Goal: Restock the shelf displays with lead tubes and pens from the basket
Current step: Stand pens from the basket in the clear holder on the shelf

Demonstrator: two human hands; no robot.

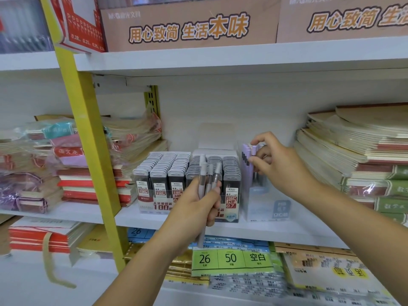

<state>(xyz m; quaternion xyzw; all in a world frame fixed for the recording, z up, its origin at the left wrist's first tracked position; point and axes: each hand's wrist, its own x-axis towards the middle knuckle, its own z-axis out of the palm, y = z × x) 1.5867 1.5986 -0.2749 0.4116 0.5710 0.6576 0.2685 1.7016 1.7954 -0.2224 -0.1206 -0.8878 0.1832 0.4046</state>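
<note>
Pale grey pens, lilac pens, black lead tubes with grey caps and red-and-white labels, white shelf, yellow upright, brown boxes with orange lettering, green label with black 26 and 50, cream notebooks with red and green spines

Brightness: high and even; white shelf boards render clean
Source: diffuse, overhead, judged from the shade beneath the upper board
Shadows: soft band under the upper board; all edges gradual
Glare: mild sheen on the plastic wrap at left; pale haze over the clear box
Focus: sharpest on the cardboard banner, the lead tubes and the grey pens gripped in the left hand
Blur: motion smear across the packs along the bottom edge; right hand and the purple pens it pinches slightly soft
Distortion: wide-angle bowing; yellow post leans; shelf lines curve toward the corners
</note>
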